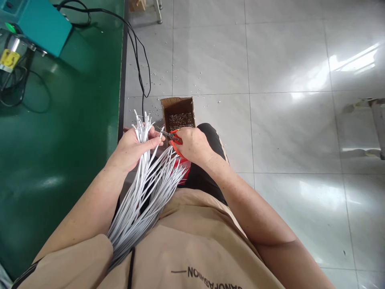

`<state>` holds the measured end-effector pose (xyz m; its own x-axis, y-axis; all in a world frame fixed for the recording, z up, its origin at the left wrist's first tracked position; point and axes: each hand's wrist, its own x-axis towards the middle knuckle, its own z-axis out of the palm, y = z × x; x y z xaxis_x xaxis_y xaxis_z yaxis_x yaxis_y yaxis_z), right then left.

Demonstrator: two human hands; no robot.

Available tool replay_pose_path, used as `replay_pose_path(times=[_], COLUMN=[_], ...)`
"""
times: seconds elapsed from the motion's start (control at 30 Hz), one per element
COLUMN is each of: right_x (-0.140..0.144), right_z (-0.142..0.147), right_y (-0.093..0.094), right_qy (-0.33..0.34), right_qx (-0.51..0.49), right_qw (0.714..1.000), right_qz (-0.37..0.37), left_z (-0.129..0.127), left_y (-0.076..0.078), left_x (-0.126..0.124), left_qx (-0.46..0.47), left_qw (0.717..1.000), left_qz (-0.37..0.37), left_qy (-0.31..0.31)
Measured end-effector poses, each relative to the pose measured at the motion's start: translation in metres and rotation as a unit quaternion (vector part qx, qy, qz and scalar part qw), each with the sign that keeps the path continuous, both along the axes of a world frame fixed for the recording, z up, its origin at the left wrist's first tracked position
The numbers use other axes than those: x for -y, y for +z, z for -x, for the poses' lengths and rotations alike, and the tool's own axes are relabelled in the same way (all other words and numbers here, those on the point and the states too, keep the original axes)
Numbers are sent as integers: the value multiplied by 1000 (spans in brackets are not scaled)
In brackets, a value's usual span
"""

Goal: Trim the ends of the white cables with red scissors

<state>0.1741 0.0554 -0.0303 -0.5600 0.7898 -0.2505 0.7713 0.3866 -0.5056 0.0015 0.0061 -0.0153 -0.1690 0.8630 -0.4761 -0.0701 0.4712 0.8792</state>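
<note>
A bundle of white cables [132,200] lies across my lap, its upper ends gathered in my left hand [132,146]. My left thumb and fingertips pinch one cable end apart from the rest. Closed around orange handles, my right hand [192,144] grips a pair of wire cutters [176,140]. The cutters' jaws point left and reach the pinched cable end. Whether the blades touch it I cannot tell. Other cable ends fan out near a red thing [184,170] on my lap, mostly hidden.
Below my hands an open cardboard box [178,105] holds many small scraps. More scraps dot the tiled floor [210,60] around it. On my left is a green table [81,120] with a teal machine [45,24]. Black cords [140,60] hang over its edge.
</note>
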Motion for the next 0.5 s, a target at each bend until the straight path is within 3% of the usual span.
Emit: replay_pose_path(times=[0.33,0.4,0.5], right_x=[2,1,-1], right_z=[0,-1,0], right_y=[-11,-12,-10], right_qy=[-9,-24,-106], right_qx=[-42,-67,-179], right_qw=[999,997,975], right_qz=[-27,-8,74], left_z=[-4,-4,-4], left_y=[0,0,0], left_x=[1,1,1], left_qx=[-24,-26,-46], left_qw=[999,999,998], left_qz=[-6,-3,-10], left_qy=[27,33,29])
